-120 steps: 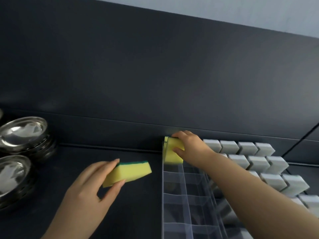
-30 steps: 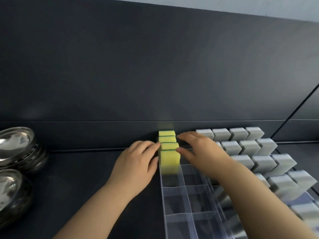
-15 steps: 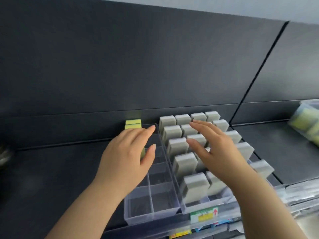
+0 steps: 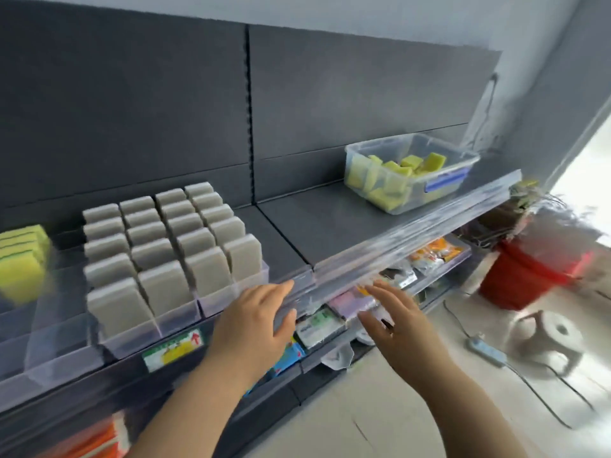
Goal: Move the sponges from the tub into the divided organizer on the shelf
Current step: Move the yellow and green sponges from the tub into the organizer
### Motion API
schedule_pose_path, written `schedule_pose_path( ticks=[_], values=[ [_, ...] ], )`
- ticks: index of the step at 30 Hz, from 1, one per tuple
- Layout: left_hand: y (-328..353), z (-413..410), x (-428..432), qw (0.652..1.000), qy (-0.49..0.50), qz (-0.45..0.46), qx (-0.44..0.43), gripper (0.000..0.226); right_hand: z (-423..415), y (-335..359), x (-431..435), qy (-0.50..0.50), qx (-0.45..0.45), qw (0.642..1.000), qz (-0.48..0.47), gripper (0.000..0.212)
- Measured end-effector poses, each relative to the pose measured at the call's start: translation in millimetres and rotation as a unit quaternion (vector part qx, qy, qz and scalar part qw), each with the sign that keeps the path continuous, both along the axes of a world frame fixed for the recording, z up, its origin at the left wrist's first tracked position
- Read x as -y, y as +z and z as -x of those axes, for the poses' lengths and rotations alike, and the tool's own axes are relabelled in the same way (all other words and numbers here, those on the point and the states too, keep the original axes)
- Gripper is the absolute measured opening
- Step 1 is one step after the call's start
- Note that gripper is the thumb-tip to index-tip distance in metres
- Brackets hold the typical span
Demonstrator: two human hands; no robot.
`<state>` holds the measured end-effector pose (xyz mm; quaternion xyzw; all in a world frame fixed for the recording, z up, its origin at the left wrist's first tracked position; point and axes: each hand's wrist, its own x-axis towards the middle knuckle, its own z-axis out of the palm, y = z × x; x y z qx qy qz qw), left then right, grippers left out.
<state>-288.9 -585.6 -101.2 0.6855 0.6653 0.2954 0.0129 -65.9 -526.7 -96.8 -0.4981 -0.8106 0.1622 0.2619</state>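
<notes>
Shelf [image 4: 330, 223] front: left hand [image 4: 251, 322] and right hand [image 4: 396, 325] have left the organizer [image 4: 56, 355].

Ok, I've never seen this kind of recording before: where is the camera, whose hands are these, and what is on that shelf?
There is no machine here. A person wears one wide-angle camera on the head, so this single picture looks forward and down at their own bare hands. The left hand and right hand are both open and hold nothing, in front of the shelf edge. On the shelf, at the right, stands a clear tub with yellow sponges in it. At the far left is a clear divided organizer with placed sponges at its back. Beside it stand rows of grey sponges. Motion blurs the picture.
</notes>
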Motion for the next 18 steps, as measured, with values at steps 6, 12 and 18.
schedule_pose_path(
  ticks=[6,12,18],
  values=[
    [-46.4,-74.6,-29.2,0.994,-0.039,0.104,-0.011,0.045,-93.5,-40.7,15.8,-0.077,0.049,0.993,0.074,0.05],
    [-60.2,-99.7,-84.0,0.992,-0.062,0.111,-0.005,0.045,-143.4,-55.2,-2.7,-0.136,0.055,0.984,0.101,0.05],
    [-62.3,-124.4,-162.1,0.99,-0.107,0.085,0.019,0.042,-166.5,-61.5,-73.1,-0.144,0.064,0.98,0.124,0.05]
  ],
)
